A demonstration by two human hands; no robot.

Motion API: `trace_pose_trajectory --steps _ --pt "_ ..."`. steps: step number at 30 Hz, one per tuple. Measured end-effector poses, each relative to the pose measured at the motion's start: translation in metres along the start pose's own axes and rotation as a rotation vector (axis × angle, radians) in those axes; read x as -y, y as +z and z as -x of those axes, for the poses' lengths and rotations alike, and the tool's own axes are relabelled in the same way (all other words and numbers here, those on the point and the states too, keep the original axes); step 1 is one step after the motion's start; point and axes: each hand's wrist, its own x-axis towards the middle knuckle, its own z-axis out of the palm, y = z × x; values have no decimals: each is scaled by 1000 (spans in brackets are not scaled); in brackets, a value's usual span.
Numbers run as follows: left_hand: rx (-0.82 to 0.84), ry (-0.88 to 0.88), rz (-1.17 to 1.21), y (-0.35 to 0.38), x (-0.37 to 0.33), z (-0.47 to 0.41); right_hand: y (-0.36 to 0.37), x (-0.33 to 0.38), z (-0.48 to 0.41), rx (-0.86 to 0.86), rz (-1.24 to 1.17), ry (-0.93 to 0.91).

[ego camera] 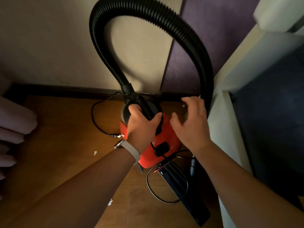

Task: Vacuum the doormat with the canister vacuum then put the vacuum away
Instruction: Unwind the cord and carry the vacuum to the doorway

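The left grip [142, 125] clasps the handle [148, 111] of the canister vacuum [166, 137], steadying it on the floor [65, 145] by the wall [49, 46]; the right grip [190, 124], loose and empty, hovers near the hose [205, 71], probably to stow it

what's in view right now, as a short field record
left grip: curled round the black handle atop the red vacuum
right grip: open, fingers spread, beside the vacuum
hose: arches up from the vacuum's top and down on the right
cord: looped loose on the wooden floor
doormat: not in view
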Motion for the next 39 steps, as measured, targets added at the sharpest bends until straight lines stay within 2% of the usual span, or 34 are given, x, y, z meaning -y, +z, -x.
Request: trace_pose_trajectory --steps 2,4,8,12,16,19,25,28,31,35,39 --pt "7 10 -30 3 0 -1 -11 -7 -14 -178 52 15" --pt "6 25 -49 3 2 -2 -22 -12 -33 -240 60 108" --pt "-4 -2 -13 3 1 -1 -35 -17 -73 -139 -68 279" --pt "-14 -15 14 -2 4 -3 -20 -21 -81 -11 96 294" --pt "-28 -46 42 -21 7 -6 -3 -26 -60 -1 -158 278" --pt "-43 -79 20 -41 15 -9 8 -28 -41 27 -259 308" --pt "-73 -123 -86 -65 26 -11 48 -54 9 320 -344 623" --pt "-133 -203 -50 -72 34 -19 57 -69 31 418 -327 744" --pt "-80 -250 23 -72 37 -25 58 -76 50 485 -331 853" --pt "64 -292 146 -68 36 -30 54 -68 57 476 -324 816" --pt "90 -284 120 -77 29 -24 46 -47 42 430 -451 808"
